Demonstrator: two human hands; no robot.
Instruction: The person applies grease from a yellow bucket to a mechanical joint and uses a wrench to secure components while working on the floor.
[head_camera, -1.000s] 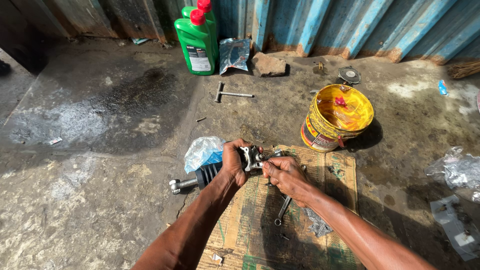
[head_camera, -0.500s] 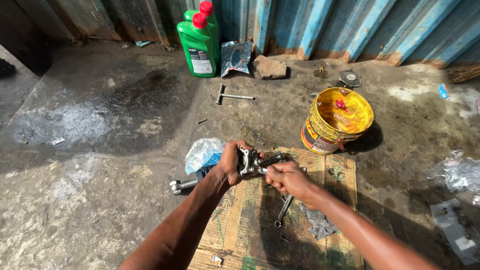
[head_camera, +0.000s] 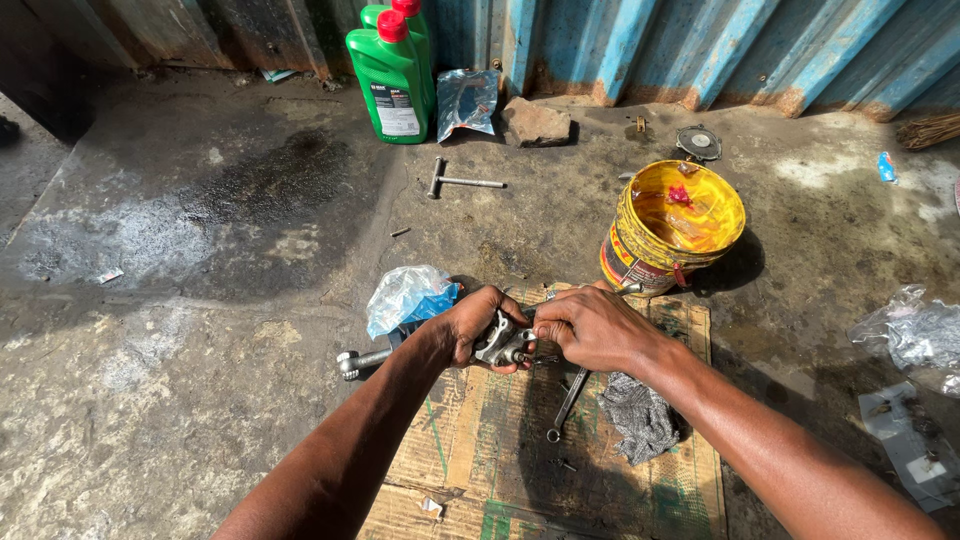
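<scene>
Gripping a small grey metal part (head_camera: 497, 340) between both hands, the person holds it just above the near-left corner of the cardboard sheet (head_camera: 480, 440). The left hand (head_camera: 470, 325) wraps the part from the left with fingers closed around it; the right hand (head_camera: 590, 325) pinches its right end with fingertips pressed together. The part looks like cast metal: rigid, fairly heavy for its size, probably oily and slippery, so hold it by the body rather than by thin edges. A spanner (head_camera: 568, 405) and a grey rag (head_camera: 640, 415) lie on the cardboard sheet; a yellow bucket (head_camera: 680, 225) stands beyond it.
</scene>
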